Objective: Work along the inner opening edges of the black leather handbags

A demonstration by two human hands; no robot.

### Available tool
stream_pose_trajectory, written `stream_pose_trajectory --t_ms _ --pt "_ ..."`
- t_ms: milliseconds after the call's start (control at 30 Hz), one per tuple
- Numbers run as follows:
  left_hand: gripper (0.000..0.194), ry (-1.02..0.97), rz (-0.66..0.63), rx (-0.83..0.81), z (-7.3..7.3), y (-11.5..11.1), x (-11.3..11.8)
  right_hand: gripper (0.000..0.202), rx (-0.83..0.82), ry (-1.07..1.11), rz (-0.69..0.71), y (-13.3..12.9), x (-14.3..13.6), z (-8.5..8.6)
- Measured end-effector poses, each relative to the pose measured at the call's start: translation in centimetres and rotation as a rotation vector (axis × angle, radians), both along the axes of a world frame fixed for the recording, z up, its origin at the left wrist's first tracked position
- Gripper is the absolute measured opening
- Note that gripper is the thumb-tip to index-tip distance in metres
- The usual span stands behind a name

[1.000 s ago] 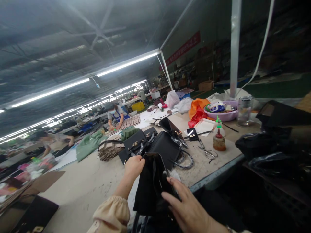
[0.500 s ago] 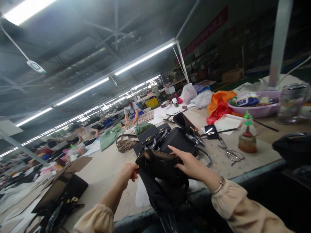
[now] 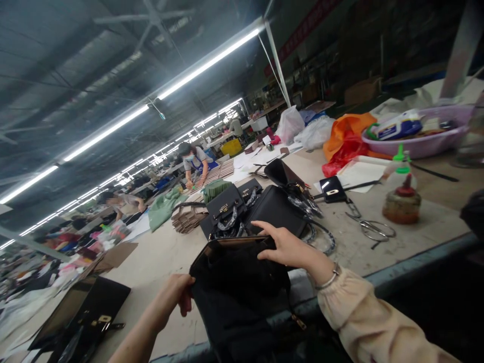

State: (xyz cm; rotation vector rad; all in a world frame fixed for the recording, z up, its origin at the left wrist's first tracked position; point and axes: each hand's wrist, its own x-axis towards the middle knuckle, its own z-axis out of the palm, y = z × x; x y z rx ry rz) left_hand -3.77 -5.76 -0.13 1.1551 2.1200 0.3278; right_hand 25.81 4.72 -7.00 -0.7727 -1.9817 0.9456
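Black, soft-sided open-topped handbag [image 3: 234, 302], at the beige worktable's [image 3: 159, 257] front edge, now shows a wider mouth than a second ago, exposing its dark interior, left hand [image 3: 174, 293] pinching one rim, right hand [image 3: 285, 245] spread at the other, grip unclear.

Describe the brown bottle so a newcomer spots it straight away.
Look at the right side of the table, just in front of the purple basin. The bottle is squat and brown, with a dark red top; the clear bottle behind it shows green.
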Motion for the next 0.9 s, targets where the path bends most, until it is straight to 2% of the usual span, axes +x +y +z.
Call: stream_pose_trajectory --t_ms 67,133,200,233,333,400,467,567,733,900 --pt "0.041 0.159 -0.097 -0.038 1.0 -0.2 0.4 0.077 -0.009 -0.011 0.000 0.2 0.2 -0.1" --pt "0.043 0.492 -0.193 -0.018 2.1 -0.4 1.1 0.071 -0.021 -0.015 0.010 0.2 0.5 -0.1" --pt "0.042 0.790 -0.240 0.107 3.0 -0.7 2.2 0.059 -0.037 -0.006 0.059 0.1 0.9 0.1" --pt "0.039 0.845 -0.274 0.201 3.3 -0.7 2.8 0.052 -0.048 0.000 0.091 0.1 1.1 0.2" --pt "0.032 0.762 -0.476 0.508 3.1 -0.1 4.5 0.035 -0.066 0.017 0.144 0.0 1.2 0.3" --pt "0.033 0.692 -0.612 0.629 2.6 0.9 5.5 0.030 -0.059 0.024 0.132 0.0 1.1 0.3" --pt "0.033 0.657 -0.710 0.652 1.9 2.1 6.3 0.027 -0.048 0.034 0.125 0.1 0.9 0.2" --pt "0.031 0.621 -0.815 0.597 1.3 3.5 7.1 0.023 -0.036 0.046 0.124 0.2 0.8 0.0" --pt "0.017 0.603 -0.866 0.585 0.7 4.8 7.2 0.020 -0.029 0.033 0.106 0.6 0.6 -0.2" --pt "0.020 0.598 -0.855 0.668 0.0 5.7 6.6 0.020 -0.013 0.029 0.042 1.0 0.3 -0.7"
